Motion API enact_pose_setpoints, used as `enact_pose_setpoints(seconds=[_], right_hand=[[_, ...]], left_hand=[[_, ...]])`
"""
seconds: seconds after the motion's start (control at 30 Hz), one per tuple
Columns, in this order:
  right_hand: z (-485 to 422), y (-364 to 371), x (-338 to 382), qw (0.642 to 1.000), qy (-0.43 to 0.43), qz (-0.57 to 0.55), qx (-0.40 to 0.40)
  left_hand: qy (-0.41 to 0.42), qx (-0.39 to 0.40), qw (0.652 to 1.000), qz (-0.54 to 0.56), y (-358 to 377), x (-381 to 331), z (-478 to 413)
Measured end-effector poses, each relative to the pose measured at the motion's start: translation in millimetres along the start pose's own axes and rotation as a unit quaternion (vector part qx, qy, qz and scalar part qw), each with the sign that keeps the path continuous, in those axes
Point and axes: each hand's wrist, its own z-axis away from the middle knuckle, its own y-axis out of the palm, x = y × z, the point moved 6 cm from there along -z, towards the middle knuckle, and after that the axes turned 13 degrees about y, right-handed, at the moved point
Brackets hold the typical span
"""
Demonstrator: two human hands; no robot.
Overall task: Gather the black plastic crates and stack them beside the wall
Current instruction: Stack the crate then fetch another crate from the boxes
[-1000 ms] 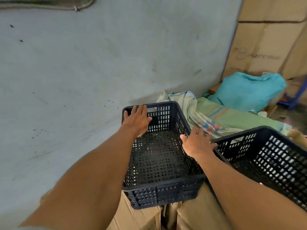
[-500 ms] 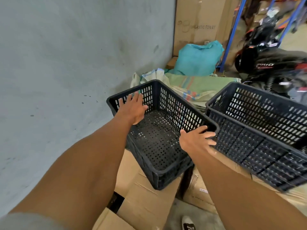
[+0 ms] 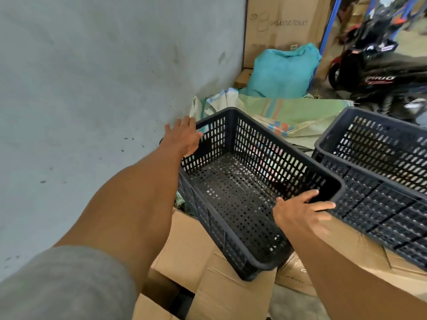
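A black perforated plastic crate (image 3: 242,199) sits tilted on cardboard boxes (image 3: 191,245), close to the grey wall (image 3: 92,88). My left hand (image 3: 182,137) lies at the crate's far left corner, fingers stretched out flat and apart, not curled round the rim. My right hand (image 3: 300,209) grips the rim at the near right corner, fingers over the edge. A second black crate (image 3: 381,158) stands just to the right on more cardboard, almost touching the first.
Behind the crates lie green woven sacks (image 3: 300,112) and a teal sack (image 3: 282,70) against a tall brown carton (image 3: 284,24). A black motorbike (image 3: 381,70) is parked at the back right beside a blue rack post (image 3: 328,31).
The crate has swung further from the wall at its near end and sits lower on the boxes. My left hand's fingers have straightened off the rim. My right hand slid to the near right corner.
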Motion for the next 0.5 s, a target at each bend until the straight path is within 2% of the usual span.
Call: enact_pose_setpoints(seconds=[0.17,0.33,0.5], right_hand=[[-4.7,14.4,9.0,0.997,0.035,0.032,-0.054],[-2.6,14.8,10.2,0.992,0.018,0.082,-0.093],[0.3,14.3,21.4,0.99,0.0,0.106,-0.092]], left_hand=[[-0.002,0.028,0.999,0.019,22.2,25.3,-34.4],[-0.051,0.082,0.994,0.049,64.5,51.0,-59.5],[-0.087,0.09,0.992,0.009,90.8,61.9,-51.8]])
